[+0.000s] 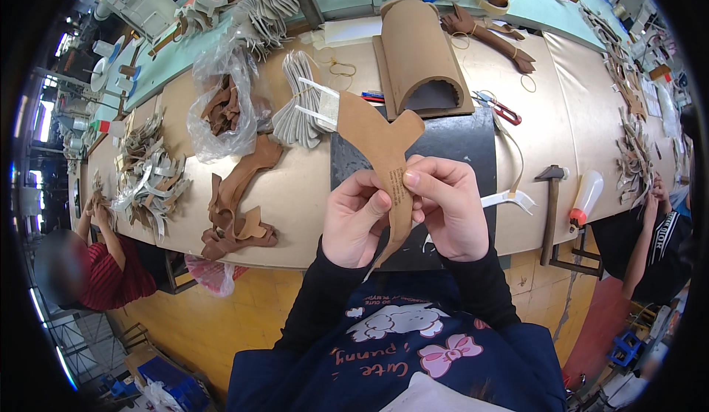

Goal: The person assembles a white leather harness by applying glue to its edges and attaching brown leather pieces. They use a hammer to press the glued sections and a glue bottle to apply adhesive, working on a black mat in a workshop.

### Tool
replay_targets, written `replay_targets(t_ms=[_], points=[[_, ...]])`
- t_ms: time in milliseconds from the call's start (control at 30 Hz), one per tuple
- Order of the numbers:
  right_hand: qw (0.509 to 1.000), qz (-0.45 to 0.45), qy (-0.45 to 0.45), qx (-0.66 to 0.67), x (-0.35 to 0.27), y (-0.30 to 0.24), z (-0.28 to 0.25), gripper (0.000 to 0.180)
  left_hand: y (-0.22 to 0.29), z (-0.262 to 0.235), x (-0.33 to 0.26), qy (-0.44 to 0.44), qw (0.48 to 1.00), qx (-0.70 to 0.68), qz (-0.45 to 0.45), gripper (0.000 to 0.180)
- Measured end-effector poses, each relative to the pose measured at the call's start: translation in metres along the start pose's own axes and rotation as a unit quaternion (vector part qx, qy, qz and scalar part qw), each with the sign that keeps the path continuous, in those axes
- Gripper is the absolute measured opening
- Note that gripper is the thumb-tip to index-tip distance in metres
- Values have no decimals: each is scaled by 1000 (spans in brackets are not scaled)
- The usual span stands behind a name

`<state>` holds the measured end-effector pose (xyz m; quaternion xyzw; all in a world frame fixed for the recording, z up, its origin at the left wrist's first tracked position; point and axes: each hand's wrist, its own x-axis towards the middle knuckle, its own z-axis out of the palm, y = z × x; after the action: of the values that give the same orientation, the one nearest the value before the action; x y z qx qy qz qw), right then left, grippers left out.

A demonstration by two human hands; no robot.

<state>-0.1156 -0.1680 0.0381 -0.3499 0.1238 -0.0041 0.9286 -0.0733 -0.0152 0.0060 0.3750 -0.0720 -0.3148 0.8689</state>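
Note:
Between my two hands, above a black mat [473, 153], is a tan Y-shaped leather piece [380, 135]. Printing runs down its narrow strip, and a white lining with pale strips shows at its upper left end. My left hand [356, 216] pinches the strip from the left, thumb on top. On the opposite edge, my right hand [448, 205] pinches it with the thumb over the print. Both sets of fingers are closed, partly hidden behind the leather. Just beyond stands a brown half-round padded form [421, 50].
Brown leather pieces [240, 198], a clear plastic bag [229, 105] and stacked grey-white pieces [299, 79] lie to the left. Rightward are red-handled scissors [504, 110], a white strap piece [509, 199], a hammer [550, 205] and a squeeze bottle [587, 194]. People sit at both table ends.

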Motion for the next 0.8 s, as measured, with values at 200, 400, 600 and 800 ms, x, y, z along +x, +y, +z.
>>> replay_targets(t_ms=[200,400,600,800], points=[[1000,8,2,-14,0,-1,1,12,2,3,-3,28,999,26,-5,30],[999,20,-30,-2,-2,0,-5,13,6,2,-5,22,999,19,-13,30],[996,60,-55,28,-1,0,-10,12,8,0,-8,12,999,11,-38,30],[998,55,-42,12,-1,0,-9,12,4,4,-8,36,999,23,-18,29]])
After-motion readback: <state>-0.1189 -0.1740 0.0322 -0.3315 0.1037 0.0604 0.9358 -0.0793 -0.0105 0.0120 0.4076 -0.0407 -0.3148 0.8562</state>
